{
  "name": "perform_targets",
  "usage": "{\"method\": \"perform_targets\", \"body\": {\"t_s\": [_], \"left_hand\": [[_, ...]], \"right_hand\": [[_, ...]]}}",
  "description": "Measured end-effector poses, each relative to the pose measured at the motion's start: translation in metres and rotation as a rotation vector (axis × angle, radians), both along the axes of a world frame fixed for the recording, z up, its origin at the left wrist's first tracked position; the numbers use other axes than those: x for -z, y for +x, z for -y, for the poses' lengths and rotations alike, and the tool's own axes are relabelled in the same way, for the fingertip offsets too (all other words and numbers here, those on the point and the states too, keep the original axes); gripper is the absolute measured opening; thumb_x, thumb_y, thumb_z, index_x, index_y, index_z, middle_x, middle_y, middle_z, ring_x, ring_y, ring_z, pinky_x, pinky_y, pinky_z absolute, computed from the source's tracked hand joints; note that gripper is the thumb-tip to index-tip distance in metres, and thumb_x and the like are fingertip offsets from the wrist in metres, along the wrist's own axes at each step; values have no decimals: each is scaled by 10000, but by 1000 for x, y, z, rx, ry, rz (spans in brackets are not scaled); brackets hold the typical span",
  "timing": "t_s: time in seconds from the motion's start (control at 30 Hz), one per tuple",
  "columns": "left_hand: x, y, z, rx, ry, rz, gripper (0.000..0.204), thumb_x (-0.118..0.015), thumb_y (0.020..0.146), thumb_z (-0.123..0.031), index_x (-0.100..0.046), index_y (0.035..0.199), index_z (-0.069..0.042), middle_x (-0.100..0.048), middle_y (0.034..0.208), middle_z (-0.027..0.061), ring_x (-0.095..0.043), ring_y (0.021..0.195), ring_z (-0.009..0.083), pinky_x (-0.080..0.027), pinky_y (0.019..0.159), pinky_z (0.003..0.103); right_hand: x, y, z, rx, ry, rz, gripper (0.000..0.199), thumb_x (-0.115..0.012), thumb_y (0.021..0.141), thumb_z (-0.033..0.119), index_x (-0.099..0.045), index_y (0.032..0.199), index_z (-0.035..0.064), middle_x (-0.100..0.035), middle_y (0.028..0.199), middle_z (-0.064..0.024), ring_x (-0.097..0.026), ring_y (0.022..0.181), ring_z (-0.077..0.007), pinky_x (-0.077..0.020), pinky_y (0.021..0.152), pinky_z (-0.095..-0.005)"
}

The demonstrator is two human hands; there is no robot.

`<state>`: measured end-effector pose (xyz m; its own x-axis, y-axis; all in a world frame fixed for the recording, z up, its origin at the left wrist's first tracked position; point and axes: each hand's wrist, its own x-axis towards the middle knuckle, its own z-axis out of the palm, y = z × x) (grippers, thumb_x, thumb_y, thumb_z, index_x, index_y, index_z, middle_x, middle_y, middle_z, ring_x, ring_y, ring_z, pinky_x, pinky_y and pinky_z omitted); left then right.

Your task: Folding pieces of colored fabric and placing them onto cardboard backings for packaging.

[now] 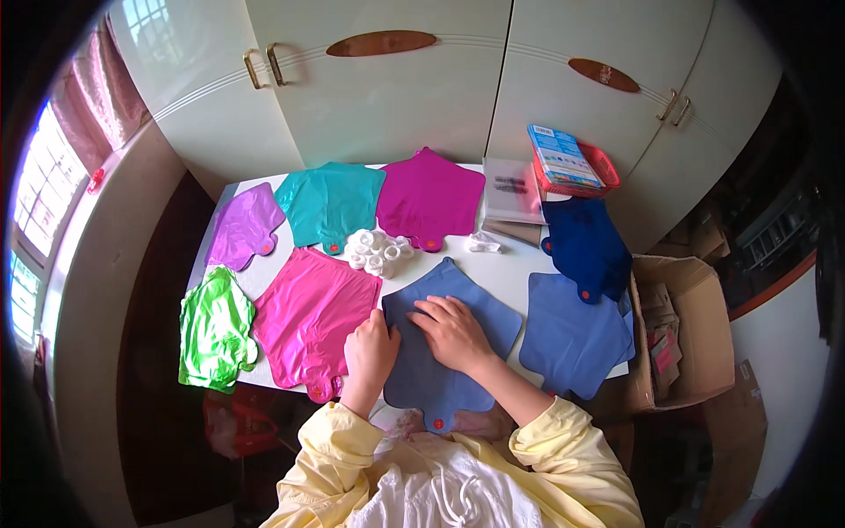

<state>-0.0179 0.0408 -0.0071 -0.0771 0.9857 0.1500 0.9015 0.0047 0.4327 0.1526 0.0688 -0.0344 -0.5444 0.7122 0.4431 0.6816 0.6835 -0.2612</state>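
A flat, uninflated dull-blue foil balloon [458,378] lies in front of me at the table's near edge, its tab with a red dot pointing toward me. My left hand [371,350] is closed at the balloon's left edge, with thumb and fingers pinching it. Pressed flat on the upper part of the same balloon is my right hand [453,333], its fingers stretched out. Just left of my left hand lies a pink foil balloon [312,317]. A second dull-blue balloon [572,330] is to the right, partly under a dark navy one [590,246].
Teal [330,202], magenta [431,198], purple [242,224] and green balloons [216,330] surround a pile of white ribbon rolls [376,253]. Farther right are a clear plastic packet [513,189] and a red basket [602,165]. An open cardboard box [709,343] stands beside the table.
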Motion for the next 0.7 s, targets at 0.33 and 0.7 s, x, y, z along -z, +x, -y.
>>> {"method": "perform_targets", "body": {"t_s": [0.33,0.7], "left_hand": [[-12,3,19,200,-129,197,172,-596,701,-115,-515,807,-6,-603,675,209,-606,652,411,-483,609,481],[-4,28,21,280,-74,104,187,-572,698,-123,-513,835,-9,-599,676,221,-597,629,417,-495,611,491]], "right_hand": [[-13,1,4,4,-76,45,390,-603,790,259,-612,1160,134,-546,1249,-83,-429,1257,-244,-282,1084,-461],[6,10,-5,34,-330,-470,234,-541,830,147,-586,967,-36,-580,1092,-201,-539,1084,-333,-396,979,-440]]}}
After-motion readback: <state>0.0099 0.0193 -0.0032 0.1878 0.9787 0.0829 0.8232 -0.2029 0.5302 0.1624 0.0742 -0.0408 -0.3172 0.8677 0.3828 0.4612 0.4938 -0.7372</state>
